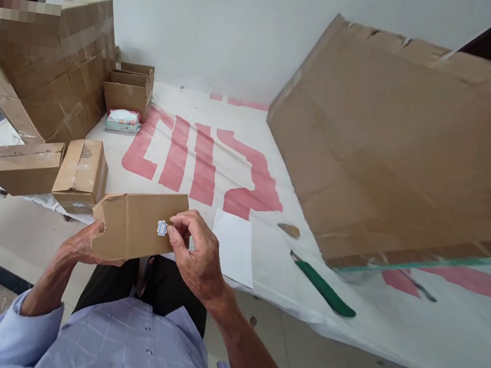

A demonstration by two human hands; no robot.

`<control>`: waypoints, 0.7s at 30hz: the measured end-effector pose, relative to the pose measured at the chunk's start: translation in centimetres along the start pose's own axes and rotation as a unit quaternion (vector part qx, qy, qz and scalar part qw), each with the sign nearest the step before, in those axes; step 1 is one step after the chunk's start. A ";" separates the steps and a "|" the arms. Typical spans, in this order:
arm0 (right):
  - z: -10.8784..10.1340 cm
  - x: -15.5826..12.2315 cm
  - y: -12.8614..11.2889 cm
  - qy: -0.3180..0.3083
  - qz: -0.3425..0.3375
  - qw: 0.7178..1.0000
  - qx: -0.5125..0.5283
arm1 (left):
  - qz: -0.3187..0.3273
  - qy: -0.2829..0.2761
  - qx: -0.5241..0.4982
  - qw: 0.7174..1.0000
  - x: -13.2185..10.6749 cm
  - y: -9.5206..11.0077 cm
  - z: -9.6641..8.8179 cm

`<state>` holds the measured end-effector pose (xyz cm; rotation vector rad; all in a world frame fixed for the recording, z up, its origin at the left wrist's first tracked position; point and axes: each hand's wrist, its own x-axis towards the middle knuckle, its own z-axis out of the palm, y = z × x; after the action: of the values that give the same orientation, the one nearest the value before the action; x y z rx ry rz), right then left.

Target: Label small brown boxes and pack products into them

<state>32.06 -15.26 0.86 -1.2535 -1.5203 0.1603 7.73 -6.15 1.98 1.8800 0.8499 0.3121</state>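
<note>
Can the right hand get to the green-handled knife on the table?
Probably yes: the green-handled knife lies uncovered, with only a flat white paper sheet between it and the right hand, though its fingertips are at a blue-and-white sticker.

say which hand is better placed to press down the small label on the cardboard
Likely the right hand: it appears to touch the small label, while the left hand holds the cardboard at its other end.

Cardboard piece point(142, 224): plain brown. Sticker point(162, 228) on it: white, blue border. Craft knife handle point(326, 290): dark green. Table covering point(249, 120): white, broad pinkish-red markings. Paper sheet point(233, 246): plain white. Shirt point(127, 344): pale lavender-blue, white check lines. Trousers point(107, 286): black.
</note>
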 end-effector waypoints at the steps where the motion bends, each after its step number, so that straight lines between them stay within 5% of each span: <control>1: -0.1 0.0 0.0 0.001 0.004 1.000 0.003 | -0.001 -0.006 -0.009 1.000 0.0 -0.2 0.0; 12: -0.3 0.3 -0.3 -0.032 -0.009 0.999 -0.019 | -0.047 -0.025 -0.037 0.998 -0.2 0.3 0.0; 21: 0.1 0.2 -0.1 -0.012 -0.035 0.999 -0.020 | -0.010 -0.027 -0.035 0.999 -0.2 0.8 0.1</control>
<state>31.93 -15.13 1.03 -1.2310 -1.5927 0.1007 7.91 -6.55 2.66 1.8055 0.8101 0.2738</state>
